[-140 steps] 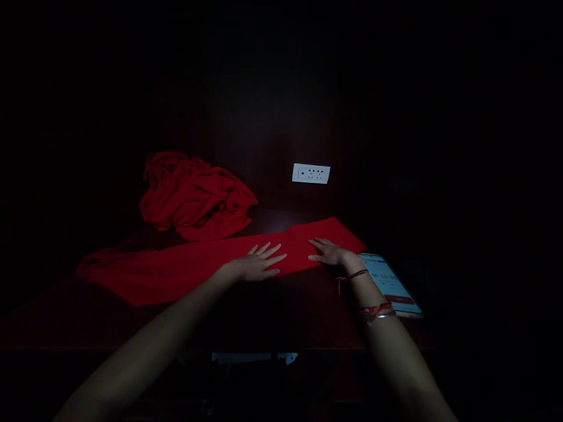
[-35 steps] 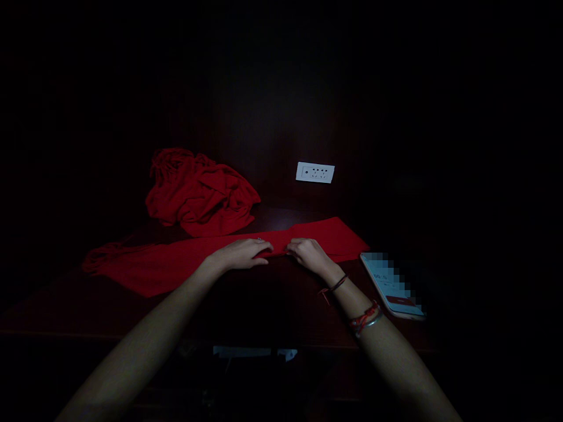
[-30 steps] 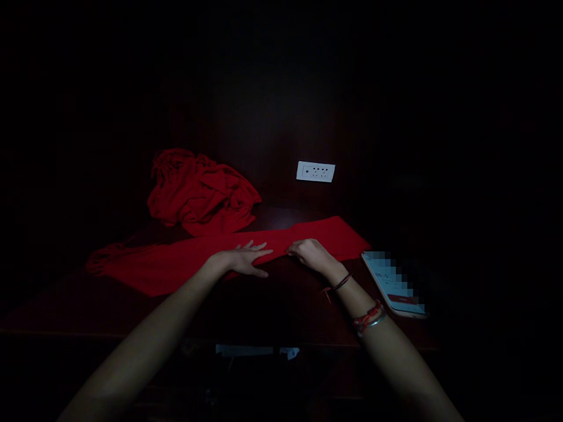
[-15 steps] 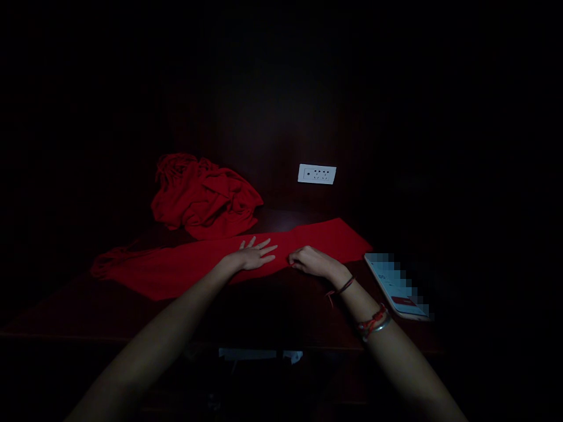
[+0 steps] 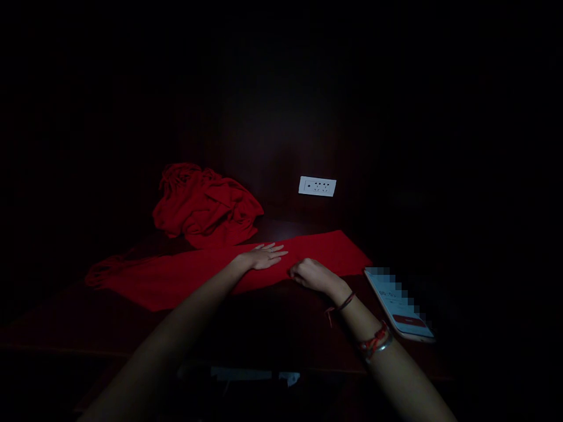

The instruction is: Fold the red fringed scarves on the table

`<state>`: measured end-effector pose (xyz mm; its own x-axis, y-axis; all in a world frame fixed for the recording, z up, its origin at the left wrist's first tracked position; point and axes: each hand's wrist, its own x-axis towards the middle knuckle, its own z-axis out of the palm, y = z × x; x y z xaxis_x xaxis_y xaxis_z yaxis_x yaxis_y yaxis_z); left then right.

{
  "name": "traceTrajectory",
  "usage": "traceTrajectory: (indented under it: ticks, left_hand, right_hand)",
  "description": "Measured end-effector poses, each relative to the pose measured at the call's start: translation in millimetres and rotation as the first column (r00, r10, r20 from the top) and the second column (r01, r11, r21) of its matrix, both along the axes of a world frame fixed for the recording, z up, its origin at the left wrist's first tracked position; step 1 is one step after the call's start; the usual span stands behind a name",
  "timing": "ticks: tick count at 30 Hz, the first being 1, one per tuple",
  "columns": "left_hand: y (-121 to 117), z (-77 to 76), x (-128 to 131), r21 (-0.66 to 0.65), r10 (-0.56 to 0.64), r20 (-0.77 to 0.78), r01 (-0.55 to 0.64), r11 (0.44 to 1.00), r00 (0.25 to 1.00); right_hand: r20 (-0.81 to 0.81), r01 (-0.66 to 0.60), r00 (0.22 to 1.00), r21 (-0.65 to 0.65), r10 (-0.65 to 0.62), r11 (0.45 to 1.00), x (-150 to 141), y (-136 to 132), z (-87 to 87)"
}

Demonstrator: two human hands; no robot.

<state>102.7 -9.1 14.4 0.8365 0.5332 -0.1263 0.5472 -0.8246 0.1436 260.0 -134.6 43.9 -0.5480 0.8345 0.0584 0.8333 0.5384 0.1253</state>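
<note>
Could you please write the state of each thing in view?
Flat red cloth: laid out lengthwise, fringe at left end.
Second red cloth: bunched in a heap.
Left hand: open, palm down on the flat cloth.
Right hand: curled at that cloth's near edge; grip unclear.
Phone: lying face up, screen lit, partly pixelated.
Wall socket: nothing plugged in.
Bracelets: worn on right arm.

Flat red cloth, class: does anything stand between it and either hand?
Nothing visible does. The left hand lies spread on the cloth; the right hand curls at its near edge, though its grip is hard to make out. The heap lies behind the cloth and the phone off to the right, neither in between.
</note>
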Motion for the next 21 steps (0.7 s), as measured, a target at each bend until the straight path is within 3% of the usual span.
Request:
traceTrajectory:
  ticks: [4, 7, 12, 21]
  left_hand:
    - [8, 1.5, 5, 0.052, 0.058, -0.023, -0.057, 0.997, 0.998]
    - [7, 0.0, 17, 0.114, -0.042, 0.082, 0.033, 0.993, 0.996]
    - [14, -8.2, 27, 0.029, -0.106, 0.089, 0.104, 0.994, 0.99]
    - [20, -5.8, 20, 0.085, -0.077, 0.089, 0.07, 0.994, 0.993]
  right_hand:
    - [0.006, -0.001, 1.0, 0.012, 0.0, 1.0, 0, 0, -0.8]
    - [-0.029, -0.018, 0.999, 0.024, 0.018, 1.0, 0, 1, -2.0]
    - [-0.072, -0.03, 0.997, 0.007, 0.03, 1.0, 1, 1, -1.8]
    - [-0.066, -0.001, 0.998, -0.017, 0.0, 1.0, 1, -1, 0.5]
